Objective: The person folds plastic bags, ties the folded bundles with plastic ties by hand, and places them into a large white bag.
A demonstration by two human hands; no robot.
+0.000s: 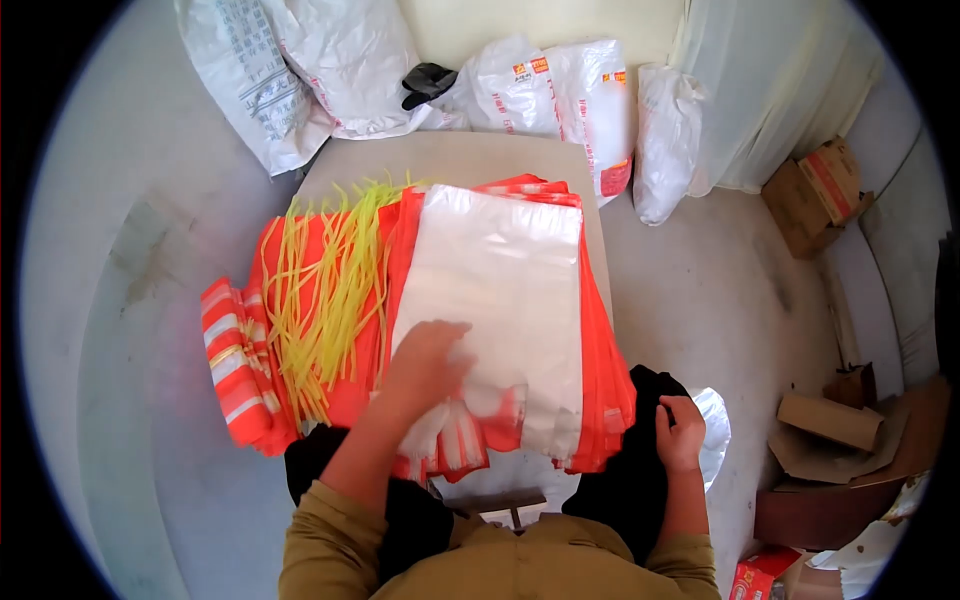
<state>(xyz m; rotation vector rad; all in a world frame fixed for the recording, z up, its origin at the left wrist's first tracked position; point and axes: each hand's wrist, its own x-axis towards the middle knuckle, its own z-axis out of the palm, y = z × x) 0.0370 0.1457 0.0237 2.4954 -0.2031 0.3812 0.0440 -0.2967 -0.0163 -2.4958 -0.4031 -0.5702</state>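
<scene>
Sheeting (495, 270), glossy and rectangular, underlies the left hand (430, 365).

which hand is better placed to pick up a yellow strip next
Probably the left hand: it is over the white sheet, close to the yellow strips. The right hand is farther, beyond the red stack.

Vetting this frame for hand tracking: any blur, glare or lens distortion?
Head view: left hand smeared, probably motion blur; right hand crisper. Head view: strong fisheye, with a curved black border at the corners. Head view: soft sheen on the pale top sheet, not strong enough to wash out its edges.
</scene>
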